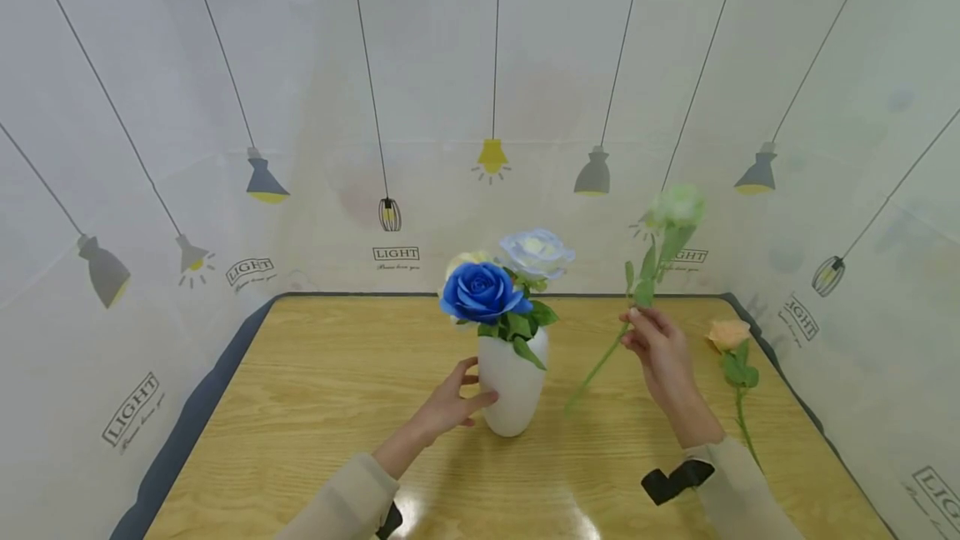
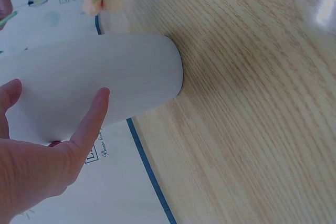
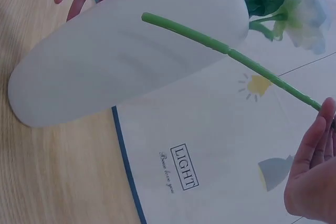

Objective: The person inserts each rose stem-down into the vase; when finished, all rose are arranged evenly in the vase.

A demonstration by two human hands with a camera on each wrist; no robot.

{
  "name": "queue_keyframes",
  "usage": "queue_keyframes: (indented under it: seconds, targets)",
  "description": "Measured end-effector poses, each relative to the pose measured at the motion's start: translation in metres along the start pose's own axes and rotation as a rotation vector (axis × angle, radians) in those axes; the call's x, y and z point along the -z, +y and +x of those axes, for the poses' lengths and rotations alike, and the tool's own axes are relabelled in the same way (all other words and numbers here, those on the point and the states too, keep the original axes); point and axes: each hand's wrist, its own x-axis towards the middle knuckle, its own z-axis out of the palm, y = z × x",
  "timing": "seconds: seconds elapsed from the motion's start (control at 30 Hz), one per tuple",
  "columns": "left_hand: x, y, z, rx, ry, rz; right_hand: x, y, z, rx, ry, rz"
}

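A white vase stands upright on the table, holding a blue rose, a pale blue-white flower and a cream bloom partly hidden behind the blue one. My left hand holds the vase at its left side, thumb on the front; the other fingertips are partly hidden. To the vase's right, my right hand pinches the green stem of a pale green-white rose, blossom up. That stem's lower end points down-left, in front of the vase in the right wrist view.
A peach rose with leaves and stem lies on the table's right side. The wooden table has a dark edge at its back and sides. White sheets printed with hanging lamps stand around it.
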Motion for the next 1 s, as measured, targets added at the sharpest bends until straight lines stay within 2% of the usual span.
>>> queue_keyframes:
  seconds: [0.17,0.37,0.6,0.8,1.0]
  targets:
    - [0.0,0.0,0.0,0.002,0.001,0.001,-0.015,-0.012,-0.002,0.03,-0.04,0.089]
    - [0.0,0.001,0.0,0.003,0.008,0.005,-0.035,-0.027,0.0,0.111,-0.068,0.246]
    - [0.001,0.0,0.0,0.002,0.005,0.012,-0.047,-0.042,0.008,0.179,-0.065,0.402]
    - [0.0,0.002,-0.001,0.009,0.004,0.005,-0.052,-0.055,0.015,0.192,-0.013,0.416]
    - [-0.001,0.002,0.0,0.006,0.008,0.01,-0.054,-0.061,0.017,0.222,0.008,0.384]
